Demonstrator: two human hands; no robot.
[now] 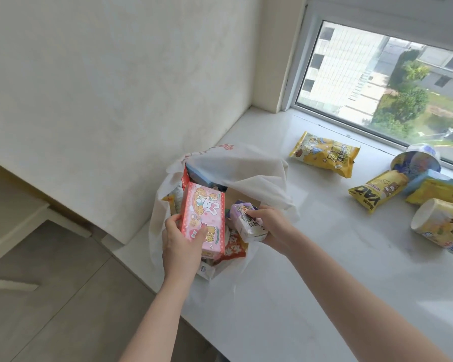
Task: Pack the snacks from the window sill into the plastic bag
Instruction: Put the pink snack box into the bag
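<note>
Clearly "YAO" on yellow packet.

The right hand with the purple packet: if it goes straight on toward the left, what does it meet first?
Probably the pink box that the left hand holds over the plastic bag; the right hand points toward it, though depth is unclear.

bag mouth crowded by pink box, bare sill right of it

White bag sits open mid-frame, stuffed with snacks, pink box and purple pack at its mouth. Yellow packs and cups lie at right on the sill.
</note>
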